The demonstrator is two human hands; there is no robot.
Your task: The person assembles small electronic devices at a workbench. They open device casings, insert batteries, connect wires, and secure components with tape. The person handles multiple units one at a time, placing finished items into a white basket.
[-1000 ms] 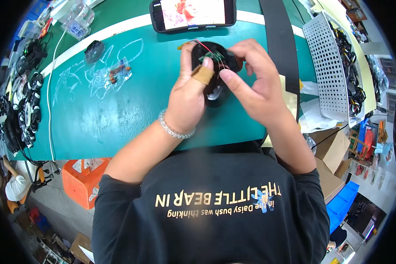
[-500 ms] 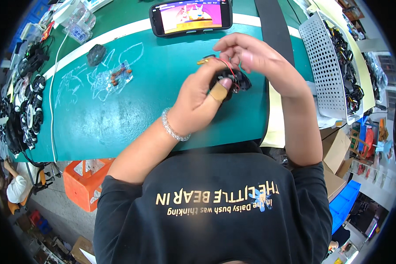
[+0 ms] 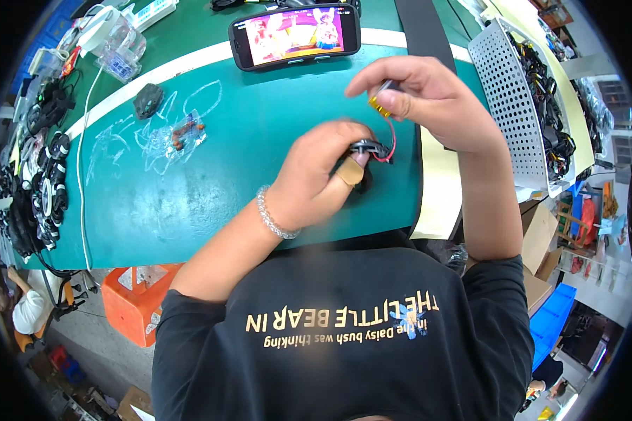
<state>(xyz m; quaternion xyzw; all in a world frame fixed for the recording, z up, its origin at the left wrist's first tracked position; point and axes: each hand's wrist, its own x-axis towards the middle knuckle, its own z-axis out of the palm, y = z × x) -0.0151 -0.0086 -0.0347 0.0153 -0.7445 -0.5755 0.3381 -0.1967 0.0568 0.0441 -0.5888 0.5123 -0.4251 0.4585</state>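
Observation:
Over the green table mat, my left hand (image 3: 314,170) is closed round a small black electronic device (image 3: 369,147), most of which its fingers hide. A tan bandage wraps the thumb. Higher up and to the right, my right hand (image 3: 439,102) pinches a small flat battery-like piece (image 3: 378,107) with yellow tape on its edge. A thin red wire (image 3: 392,138) runs from that piece down to the device. The two hands are apart, joined only by the wire.
A phone (image 3: 295,38) stands lit at the back. Left of centre lie a clear bag with brown bits (image 3: 184,135) and a dark lump (image 3: 148,101). A white perforated basket (image 3: 505,98) of black parts stands right; black cables (image 3: 48,184) lie left. An orange stool (image 3: 135,309) stands below.
My right hand has drawn away from the left, lifting the yellow-taped piece off the device and stretching the red wire. My left hand, still holding the device, sits slightly lower.

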